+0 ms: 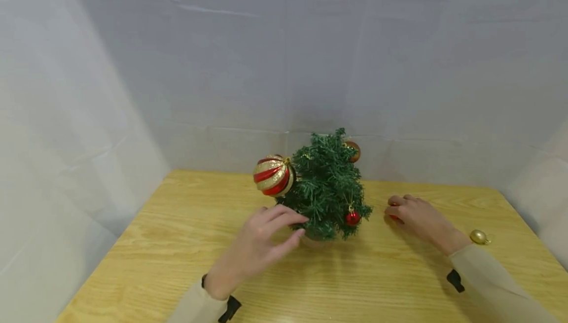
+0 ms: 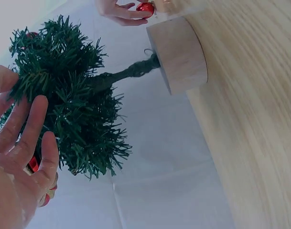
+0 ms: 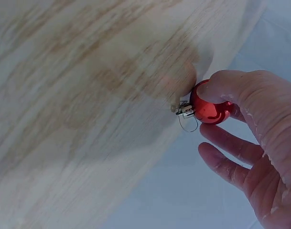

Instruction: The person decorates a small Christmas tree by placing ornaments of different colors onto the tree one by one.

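A small green artificial Christmas tree [image 1: 326, 185] stands upright on a round wooden base [image 2: 178, 55]. My left hand [image 1: 262, 239] is at its lower left side, fingers reaching to the branches; in the left wrist view the fingers [image 2: 35, 121] are nearly straight beside the needles, with no ornament between them. Right of the tree, my right hand [image 1: 419, 217] pinches a small red Christmas ball [image 3: 211, 107] between thumb and fingers, low at the tabletop. The ball's metal cap and wire loop [image 3: 187, 117] show in the right wrist view. Most of the ball is hidden in the head view.
A large red-and-gold striped ball [image 1: 274, 176] hangs at the tree's left. A small red ball [image 1: 352, 218] hangs low on its right, an orange-brown ball [image 1: 352, 151] higher up. A gold ball [image 1: 479, 236] lies on the wooden table [image 1: 177, 244] near my right wrist. Pale sheeting [image 1: 284, 66] stands behind.
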Demonstrator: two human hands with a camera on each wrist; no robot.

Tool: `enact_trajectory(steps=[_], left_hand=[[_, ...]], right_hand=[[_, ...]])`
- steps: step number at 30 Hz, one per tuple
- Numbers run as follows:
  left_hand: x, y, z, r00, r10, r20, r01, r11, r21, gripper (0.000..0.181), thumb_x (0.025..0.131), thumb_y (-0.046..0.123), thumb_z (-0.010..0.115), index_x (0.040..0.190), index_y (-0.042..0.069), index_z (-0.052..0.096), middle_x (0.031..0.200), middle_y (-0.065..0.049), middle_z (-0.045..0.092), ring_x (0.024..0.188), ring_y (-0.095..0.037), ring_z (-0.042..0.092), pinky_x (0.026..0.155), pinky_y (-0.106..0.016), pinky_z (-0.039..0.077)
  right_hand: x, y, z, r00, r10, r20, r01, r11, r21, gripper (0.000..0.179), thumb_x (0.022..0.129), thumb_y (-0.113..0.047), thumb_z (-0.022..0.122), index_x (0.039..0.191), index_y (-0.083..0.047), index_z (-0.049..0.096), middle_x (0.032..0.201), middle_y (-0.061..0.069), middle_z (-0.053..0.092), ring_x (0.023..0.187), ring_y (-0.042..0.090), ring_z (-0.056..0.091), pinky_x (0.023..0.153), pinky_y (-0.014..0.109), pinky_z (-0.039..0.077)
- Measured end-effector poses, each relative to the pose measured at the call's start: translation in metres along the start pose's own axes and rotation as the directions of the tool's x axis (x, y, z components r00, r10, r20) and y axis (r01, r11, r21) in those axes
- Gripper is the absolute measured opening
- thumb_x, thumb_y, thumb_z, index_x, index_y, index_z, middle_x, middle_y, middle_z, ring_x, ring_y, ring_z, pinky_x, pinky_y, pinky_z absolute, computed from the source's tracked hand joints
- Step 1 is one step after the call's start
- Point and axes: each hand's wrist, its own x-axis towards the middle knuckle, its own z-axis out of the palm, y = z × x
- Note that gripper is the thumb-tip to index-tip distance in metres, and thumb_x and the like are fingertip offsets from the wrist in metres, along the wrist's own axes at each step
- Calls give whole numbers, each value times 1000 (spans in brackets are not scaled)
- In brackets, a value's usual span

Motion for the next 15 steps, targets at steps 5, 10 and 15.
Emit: enact_trajectory(steps=[5,10,15], left_hand=[[-1,2,3,1000,-11,-21,11,1000,9,20,95,21,72,114,16,74,105,4,73,88,-8,67,75,-22,51],[-1,3,3,999,-15,-40,15,1000,9,22,94,20,73,115,15,74,106,3,73,88,-9,68,74,-22,51],[-1,4,4,998,3,-63,-1,1000,31,22,92,19,75,114,15,74,104,3,73,87,-8,68,73,-21,51]], right_hand=[[-3,0,0,1000,12,-18,-12,1000,18,28,78,9,80,81,-16,67,91,2,64,68,11,45,60,27,38],[-8,-2,-5,999,45,-25,-43,997,67,27,77,3,84,94,-11,69,97,7,63,72,15,55,61,30,50],[-13,-6,-12,988,97,-123,-69,975,211,36,73,4,85,101,-9,67,107,11,62,80,19,65,64,29,56]])
